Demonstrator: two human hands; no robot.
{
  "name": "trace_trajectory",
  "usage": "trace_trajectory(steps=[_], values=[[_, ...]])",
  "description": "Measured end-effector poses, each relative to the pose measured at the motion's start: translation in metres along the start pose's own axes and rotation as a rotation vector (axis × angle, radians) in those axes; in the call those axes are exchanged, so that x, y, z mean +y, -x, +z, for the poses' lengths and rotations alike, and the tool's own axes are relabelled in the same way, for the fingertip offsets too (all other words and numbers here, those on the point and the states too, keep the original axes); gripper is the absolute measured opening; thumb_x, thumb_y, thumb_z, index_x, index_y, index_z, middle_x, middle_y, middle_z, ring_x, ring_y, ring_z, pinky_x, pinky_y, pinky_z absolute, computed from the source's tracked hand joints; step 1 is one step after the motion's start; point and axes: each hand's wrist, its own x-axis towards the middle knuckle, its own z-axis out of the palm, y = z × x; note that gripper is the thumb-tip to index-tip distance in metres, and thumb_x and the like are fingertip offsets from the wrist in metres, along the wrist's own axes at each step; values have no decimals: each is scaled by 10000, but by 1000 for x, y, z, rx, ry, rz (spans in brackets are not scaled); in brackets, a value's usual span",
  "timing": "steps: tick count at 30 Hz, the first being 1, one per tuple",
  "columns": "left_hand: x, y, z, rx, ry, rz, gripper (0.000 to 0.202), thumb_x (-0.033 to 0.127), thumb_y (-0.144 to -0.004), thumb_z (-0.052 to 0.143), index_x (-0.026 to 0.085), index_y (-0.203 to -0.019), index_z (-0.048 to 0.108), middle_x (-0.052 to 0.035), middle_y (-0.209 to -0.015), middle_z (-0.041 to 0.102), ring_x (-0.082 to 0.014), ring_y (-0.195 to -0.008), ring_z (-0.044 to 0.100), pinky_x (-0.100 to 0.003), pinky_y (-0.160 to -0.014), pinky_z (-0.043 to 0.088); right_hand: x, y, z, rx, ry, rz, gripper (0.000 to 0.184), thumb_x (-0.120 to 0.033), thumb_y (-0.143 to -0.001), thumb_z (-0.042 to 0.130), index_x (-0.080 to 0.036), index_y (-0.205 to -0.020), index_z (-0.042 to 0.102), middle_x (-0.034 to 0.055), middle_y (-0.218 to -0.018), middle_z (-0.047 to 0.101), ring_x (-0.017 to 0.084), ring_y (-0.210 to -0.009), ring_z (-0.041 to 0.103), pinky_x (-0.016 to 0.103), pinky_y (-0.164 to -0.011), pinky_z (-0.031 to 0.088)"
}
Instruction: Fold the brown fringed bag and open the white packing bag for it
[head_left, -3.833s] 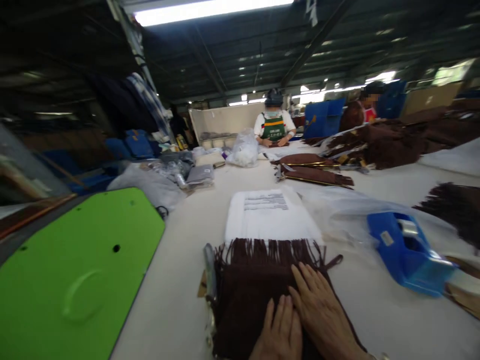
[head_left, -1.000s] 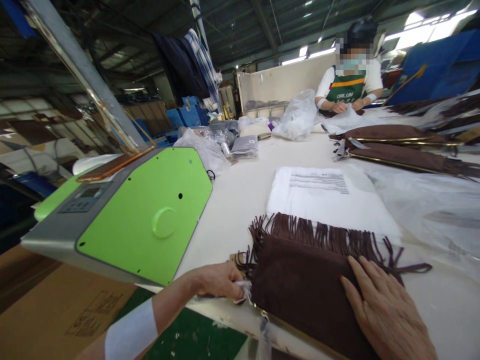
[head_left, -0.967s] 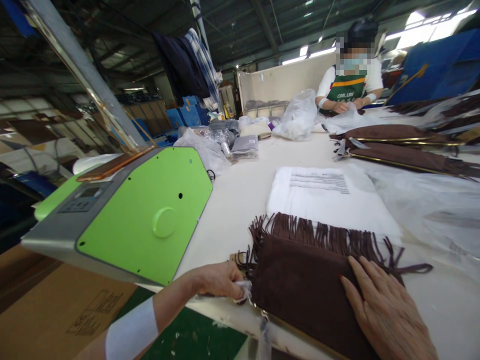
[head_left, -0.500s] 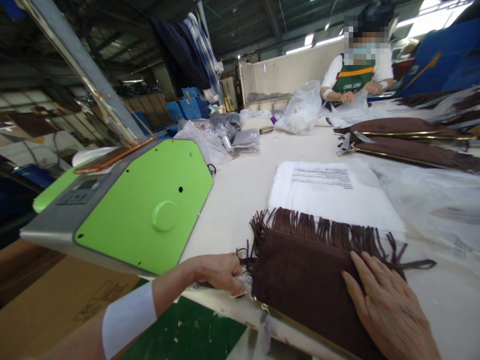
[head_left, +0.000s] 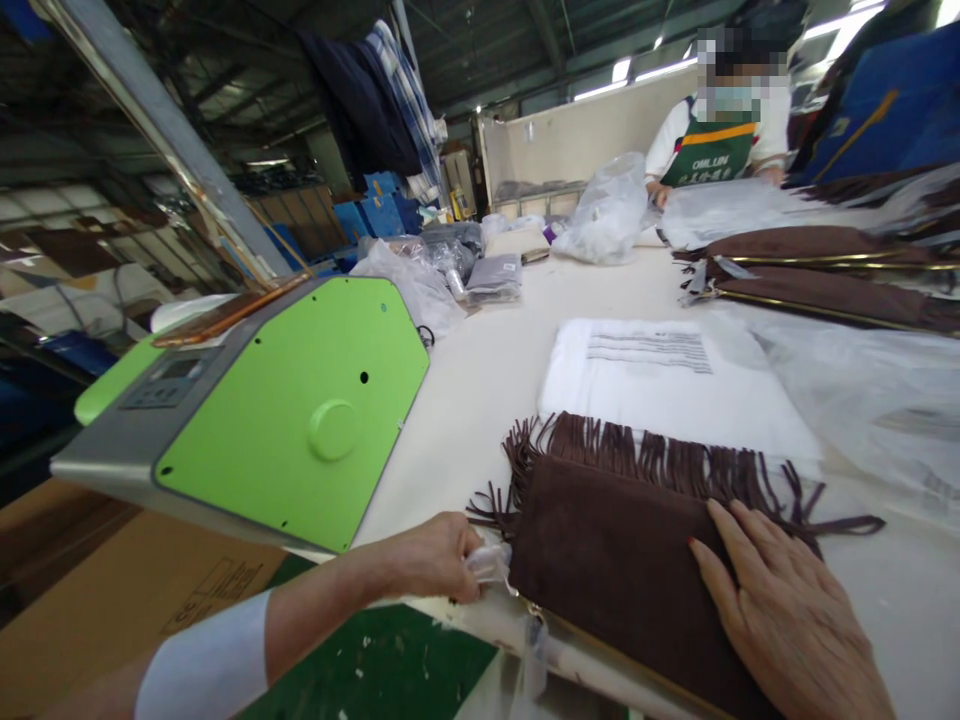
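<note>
A dark brown fringed suede piece [head_left: 615,550] lies on the white table [head_left: 480,400] in front of me, its fringe pointing away. My right hand [head_left: 787,610] lies flat on its right part, fingers stretched out. My left hand [head_left: 435,555] is closed at the piece's left edge, pinching a small bit of clear plastic [head_left: 487,562]. A thin gold-coloured strip [head_left: 600,650] runs along the piece's near edge. Beyond the fringe lies a white bag with printed text [head_left: 660,385].
A green and grey machine [head_left: 277,420] stands at the left. Clear plastic bags [head_left: 862,400] lie at the right, more brown fringed pieces [head_left: 817,270] behind them. A person in a green apron [head_left: 720,140] works at the far end. Cardboard [head_left: 112,600] lies below the table's left edge.
Since one second ago my left hand has lifted the bit of plastic slightly at the piece's left edge. My right hand stays flat. The far person has pulled a plastic bag across.
</note>
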Motion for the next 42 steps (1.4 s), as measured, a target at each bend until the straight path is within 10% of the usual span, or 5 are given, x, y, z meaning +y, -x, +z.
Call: trace_trajectory(steps=[14,19,27,33,42], values=[[-30,-5,40,-339,742,-174,192,248,-472,566,89,-576,594,-64,-388,555,-109,-261,452,-156,-250,350,2,0,-4,33,35,-83,489,-240,-869,200,-51,-1027,622,213,-1156,582,372,-1082,523,531,-887,429],[-15,6,47,-212,692,-127,756,160,-530,524,203,-1265,354,47,-358,511,-99,-272,417,-117,-298,285,1,-2,-6,30,33,-69,489,-206,-861,188,-49,-1052,610,221,-1158,577,361,-1080,527,526,-880,433],[-37,10,68,62,650,-87,1066,527,-703,605,195,-1366,-160,3,-521,616,-143,-394,505,-202,-389,372,4,-1,-5,64,84,-186,448,-152,-846,229,-90,-951,660,210,-1142,584,369,-1076,521,529,-836,444],[-47,7,88,344,846,-157,645,688,-689,378,141,-1022,450,-66,-604,649,-169,-469,561,-251,-470,379,5,-1,-8,90,153,-270,426,-104,-830,264,-104,-911,682,202,-1130,592,372,-1058,524,515,-802,459],[-35,0,70,200,485,-183,279,341,-578,477,174,-774,584,-15,-656,656,-134,-576,537,-196,-459,287,5,0,-6,100,181,-273,411,-97,-825,276,-124,-917,676,179,-1121,605,364,-1054,528,512,-806,459]])
